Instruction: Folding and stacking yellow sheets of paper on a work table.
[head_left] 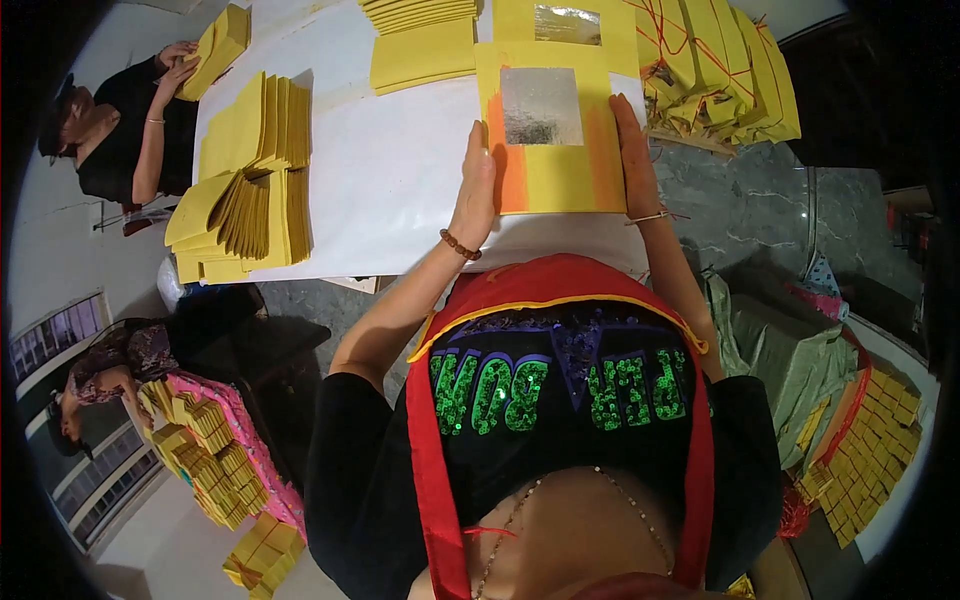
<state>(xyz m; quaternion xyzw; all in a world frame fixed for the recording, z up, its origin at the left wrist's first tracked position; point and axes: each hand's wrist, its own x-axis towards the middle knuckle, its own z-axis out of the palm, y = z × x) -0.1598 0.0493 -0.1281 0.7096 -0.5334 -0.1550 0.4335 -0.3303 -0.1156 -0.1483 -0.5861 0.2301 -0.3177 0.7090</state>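
In front of me on the white-covered table lies a stack of yellow joss paper [560, 180], with a silver foil square [541, 106] on its top sheet and orange bands along both sides. My left hand [476, 180] rests along the stack's left edge, fingers stretched forward and palm turned inward. Along the right edge, my right hand [634, 155] lies the same way, fingers straight. The stack sits between the two palms; neither hand's fingers wrap round it. Just beyond is another yellow sheet with a foil square [567, 25], partly covered by the near stack.
Folded yellow paper bundles [250, 190] stand at the table's left, more stacks [424, 55] at the far middle. Red-tied yellow packs [715, 70] are at right. One person [130, 130] handles a bundle at far left; another [110, 370] is by a heap [205, 450] lower left.
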